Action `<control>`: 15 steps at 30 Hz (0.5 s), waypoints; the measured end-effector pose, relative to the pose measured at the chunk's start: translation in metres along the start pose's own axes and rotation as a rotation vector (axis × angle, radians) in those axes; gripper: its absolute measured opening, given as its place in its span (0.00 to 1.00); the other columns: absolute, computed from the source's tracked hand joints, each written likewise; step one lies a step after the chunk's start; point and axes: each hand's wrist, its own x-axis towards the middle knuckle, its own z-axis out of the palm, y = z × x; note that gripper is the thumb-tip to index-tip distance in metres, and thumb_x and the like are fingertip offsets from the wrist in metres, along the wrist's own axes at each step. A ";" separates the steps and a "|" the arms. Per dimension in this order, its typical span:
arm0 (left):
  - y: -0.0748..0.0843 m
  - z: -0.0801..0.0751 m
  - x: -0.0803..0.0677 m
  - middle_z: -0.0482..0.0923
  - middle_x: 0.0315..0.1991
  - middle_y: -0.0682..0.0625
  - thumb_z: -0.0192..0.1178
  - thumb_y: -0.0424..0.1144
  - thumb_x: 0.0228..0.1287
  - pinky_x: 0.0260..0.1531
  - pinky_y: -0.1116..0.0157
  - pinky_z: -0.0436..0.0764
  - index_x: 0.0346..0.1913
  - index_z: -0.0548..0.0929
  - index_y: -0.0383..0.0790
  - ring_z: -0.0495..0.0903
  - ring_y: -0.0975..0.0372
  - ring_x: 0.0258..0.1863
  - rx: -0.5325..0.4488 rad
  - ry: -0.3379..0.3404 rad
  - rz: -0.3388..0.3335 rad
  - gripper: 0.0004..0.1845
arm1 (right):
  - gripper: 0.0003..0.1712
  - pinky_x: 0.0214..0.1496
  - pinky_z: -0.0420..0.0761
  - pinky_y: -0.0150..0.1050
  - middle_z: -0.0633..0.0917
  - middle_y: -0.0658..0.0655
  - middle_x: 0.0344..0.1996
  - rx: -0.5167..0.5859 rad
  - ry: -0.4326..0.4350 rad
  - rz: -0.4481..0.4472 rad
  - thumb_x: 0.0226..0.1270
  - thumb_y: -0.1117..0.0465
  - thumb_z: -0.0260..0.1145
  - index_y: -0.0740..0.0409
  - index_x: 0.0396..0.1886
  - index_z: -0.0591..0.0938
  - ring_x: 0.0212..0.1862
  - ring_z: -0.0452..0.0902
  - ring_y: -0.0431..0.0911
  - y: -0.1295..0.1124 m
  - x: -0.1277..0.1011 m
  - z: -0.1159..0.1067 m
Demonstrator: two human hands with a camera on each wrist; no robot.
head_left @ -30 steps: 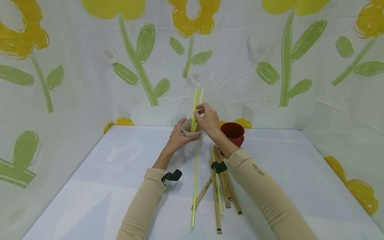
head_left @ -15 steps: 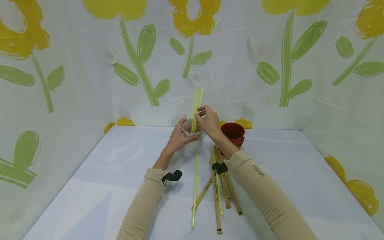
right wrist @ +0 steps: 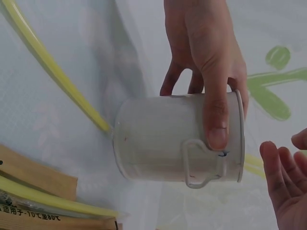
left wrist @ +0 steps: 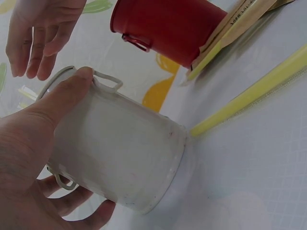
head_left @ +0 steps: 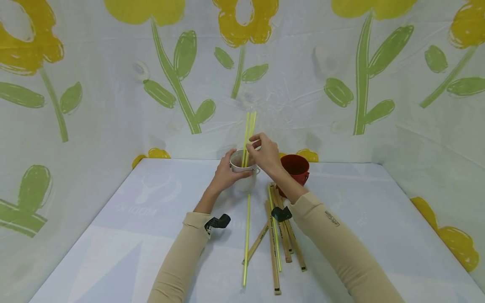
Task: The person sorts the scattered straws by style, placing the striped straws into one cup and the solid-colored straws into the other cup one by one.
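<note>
Fingers of my left hand [head_left: 224, 174] wrap the white bucket [head_left: 242, 170]. My right hand [head_left: 265, 153] hovers at two upright yellow straws [head_left: 249, 128], fingers relaxed; whether they pinch, I cannot tell.

walls [head_left: 94, 126]: white sheet, yellow flowers | table [head_left: 113, 235]: pale blue-white

I can't see the lower ends of the yellow straws [head_left: 249, 126] inside the white bucket [head_left: 244, 176]. My right hand [head_left: 265, 152] covers their middle, and my forearm hides part of the red bucket [head_left: 297, 166].

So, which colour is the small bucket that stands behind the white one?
The small bucket is red, shown best in the left wrist view.
</note>
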 end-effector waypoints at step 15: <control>0.002 0.001 -0.002 0.64 0.66 0.39 0.75 0.55 0.49 0.58 0.45 0.72 0.77 0.54 0.50 0.69 0.47 0.62 -0.001 0.003 0.011 0.55 | 0.16 0.26 0.83 0.38 0.85 0.61 0.39 0.070 -0.084 0.008 0.71 0.54 0.62 0.59 0.52 0.77 0.28 0.84 0.55 0.007 -0.022 -0.008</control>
